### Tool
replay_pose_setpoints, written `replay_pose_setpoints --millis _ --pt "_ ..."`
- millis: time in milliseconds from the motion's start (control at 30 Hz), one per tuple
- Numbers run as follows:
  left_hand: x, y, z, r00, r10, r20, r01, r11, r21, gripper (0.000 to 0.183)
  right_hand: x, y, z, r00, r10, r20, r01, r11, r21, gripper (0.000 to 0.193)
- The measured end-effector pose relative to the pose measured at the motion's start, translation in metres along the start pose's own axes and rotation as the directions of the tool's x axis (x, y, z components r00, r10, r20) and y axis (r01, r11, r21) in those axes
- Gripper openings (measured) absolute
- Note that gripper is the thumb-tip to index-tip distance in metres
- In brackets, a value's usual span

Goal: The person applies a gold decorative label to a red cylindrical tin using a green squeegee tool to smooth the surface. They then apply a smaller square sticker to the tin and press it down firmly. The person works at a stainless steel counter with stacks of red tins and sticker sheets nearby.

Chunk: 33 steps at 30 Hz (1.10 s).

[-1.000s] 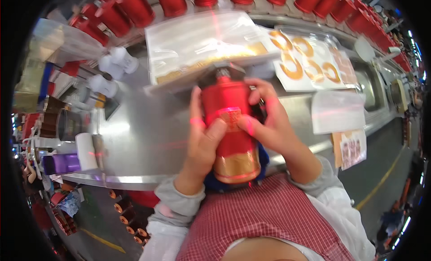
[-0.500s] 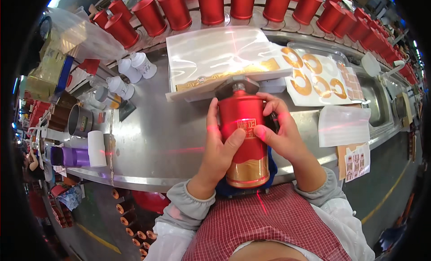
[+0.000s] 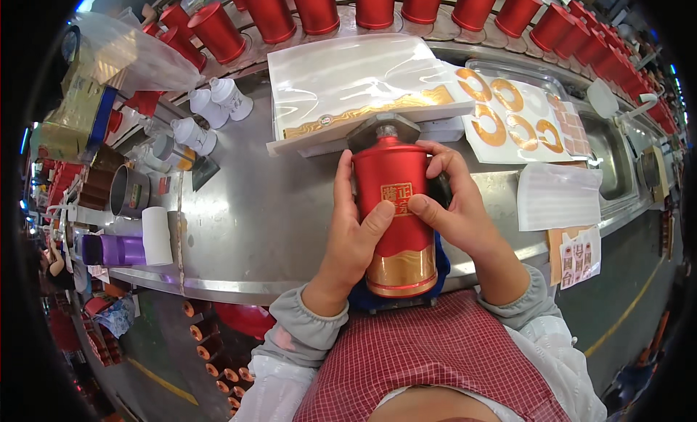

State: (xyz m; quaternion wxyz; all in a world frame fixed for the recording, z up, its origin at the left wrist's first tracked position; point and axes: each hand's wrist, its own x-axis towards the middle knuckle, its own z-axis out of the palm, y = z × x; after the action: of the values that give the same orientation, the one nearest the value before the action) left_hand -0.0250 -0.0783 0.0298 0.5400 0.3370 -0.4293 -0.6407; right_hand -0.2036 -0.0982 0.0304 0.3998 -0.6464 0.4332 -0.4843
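A red bottle (image 3: 398, 237) with a short neck lies between my two hands at the table's front edge, its gold wavy band toward me. It rests on a dark stand (image 3: 363, 300) with blue padding, only partly visible. My left hand (image 3: 356, 226) wraps its left side, thumb on the front beside a small square gold label (image 3: 397, 192). From the right, my right hand (image 3: 454, 204) grips it, thumb tip at the label's lower edge and fingers curled round the shoulder. A dark hexagonal piece (image 3: 363, 134) sits behind the neck.
Behind stands a pile of clear sheets with gold strips (image 3: 348, 73). Gold ring stickers (image 3: 508, 117) lie to its right, near a sink (image 3: 613, 157). Several red bottles (image 3: 316, 8) line a curved conveyor. At left are white bottles (image 3: 194, 135), a metal pot (image 3: 131, 192) and a paper roll (image 3: 156, 235).
The red bottles on the conveyor have shifted to the right. My thumb on the right has moved slightly; both hands stay on the bottle, whose label shows more clearly.
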Motion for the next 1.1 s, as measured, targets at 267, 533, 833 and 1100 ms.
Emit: replay_pose_setpoints --millis 267,533,833,1100 --pt "-0.0005 0.0017 0.0014 1.000 -0.014 -0.004 0.014 1.000 0.015 0.090 0.0000 0.0006 -0.0006 1.000 0.009 0.002 -0.009 1.000 -0.003 0.049" --pt "-0.0003 -0.0022 -0.0010 1.000 0.009 0.003 -0.009 0.999 0.031 0.089 -0.0002 -0.0008 -0.0010 1.000 0.009 0.007 -0.009 1.000 -0.013 0.050" --pt "0.0004 -0.0028 -0.0025 0.999 0.020 0.036 -0.018 0.999 -0.043 0.089 -0.0003 -0.0023 -0.0017 0.996 0.078 0.032 -0.081 0.993 0.086 0.046" --pt "-0.0005 0.0008 0.0024 0.999 -0.005 0.034 0.007 0.999 -0.054 0.089 -0.0002 -0.0006 0.0005 0.997 0.073 0.028 -0.075 0.993 0.086 0.046"
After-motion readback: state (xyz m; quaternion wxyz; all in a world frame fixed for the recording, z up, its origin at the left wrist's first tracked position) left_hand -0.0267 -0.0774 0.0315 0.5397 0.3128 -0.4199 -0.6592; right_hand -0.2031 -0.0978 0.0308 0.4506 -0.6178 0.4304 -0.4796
